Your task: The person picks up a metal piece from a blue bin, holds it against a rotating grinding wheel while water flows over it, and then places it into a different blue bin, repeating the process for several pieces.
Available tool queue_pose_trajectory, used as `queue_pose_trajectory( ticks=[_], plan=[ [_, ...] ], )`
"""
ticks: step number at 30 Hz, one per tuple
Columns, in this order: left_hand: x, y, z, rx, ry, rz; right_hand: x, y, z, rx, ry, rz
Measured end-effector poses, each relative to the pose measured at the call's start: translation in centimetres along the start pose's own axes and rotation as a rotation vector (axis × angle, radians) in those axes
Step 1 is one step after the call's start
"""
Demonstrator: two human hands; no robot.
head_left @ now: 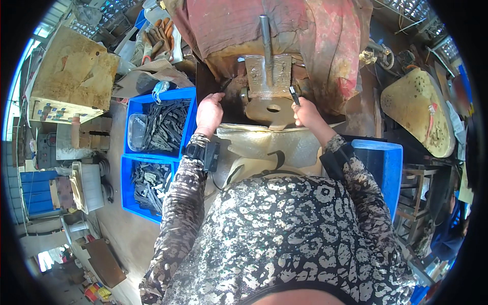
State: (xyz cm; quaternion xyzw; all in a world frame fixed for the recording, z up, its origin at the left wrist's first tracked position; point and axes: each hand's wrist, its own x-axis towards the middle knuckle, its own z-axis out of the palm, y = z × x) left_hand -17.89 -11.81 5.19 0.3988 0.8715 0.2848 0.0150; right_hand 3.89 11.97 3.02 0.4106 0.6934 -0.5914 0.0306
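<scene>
My left hand (209, 113) is closed at the left side of a brown, dusty machine, its fingers pinched on a dark narrow strip (226, 84) that points up and away. On the other side, my right hand (308, 115) grips a short dark piece with a shiny end (294, 94). Between the hands lies a brown metal plate with a round hole (262, 109). Behind it stands a wet-looking upright block (256, 76), with a grey metal rod (265, 40) rising in front of it. What the strips are exactly, I cannot tell.
A stained red cloth (249, 25) drapes over the machine. At the left, two blue bins (125, 152) hold many dark flat strips; the upper also holds a clear plastic tub (137, 132). Another blue bin (394, 173) stands right. Worn gloves (161, 38) lie back left.
</scene>
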Motion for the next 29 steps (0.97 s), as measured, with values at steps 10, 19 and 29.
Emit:
queue_pose_trajectory(
  ticks=[10,19,29],
  plan=[
    [-0.1,0.37,-0.4,-0.026,-0.022,-0.033,-0.36,-0.36,0.21,0.029,0.006,0.018],
    [0.02,0.21,-0.51,0.003,-0.031,-0.025,-0.11,-0.23,0.38,0.154,-0.041,0.023],
    [-0.02,-0.08,-0.49,0.006,-0.04,-0.049,0.02,-0.01,0.58,0.052,-0.029,0.02]
  ],
)
